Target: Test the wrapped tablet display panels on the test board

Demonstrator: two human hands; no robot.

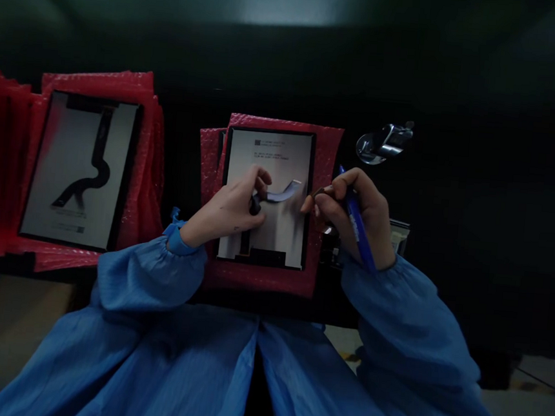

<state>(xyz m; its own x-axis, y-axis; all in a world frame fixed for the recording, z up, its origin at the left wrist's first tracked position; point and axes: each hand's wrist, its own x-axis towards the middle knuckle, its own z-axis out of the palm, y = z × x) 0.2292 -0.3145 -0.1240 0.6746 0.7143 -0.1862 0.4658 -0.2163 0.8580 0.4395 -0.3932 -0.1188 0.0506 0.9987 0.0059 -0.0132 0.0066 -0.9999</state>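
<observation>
A flat display panel (275, 234) with a dark frame lies in front of me on red bubble-wrap bags (326, 173). Over it, my left hand (231, 207) has its fingers curled around a ribbon cable (286, 191), whose pale end curves up to the right. The cable's middle is partly hidden by those fingers. My right hand (362, 212), beside the panel's right edge, carries a blue pen (359, 231) slanted between its fingers. Its fingertips are pinched together near a small brownish piece that I cannot make out.
On the left, another panel (74, 171) with a black ribbon cable rests on a stack of red bubble-wrap bags (149, 197). A shiny metal object (385, 143) sits at the back right. Behind my right wrist a small framed item (399, 235) is partly hidden.
</observation>
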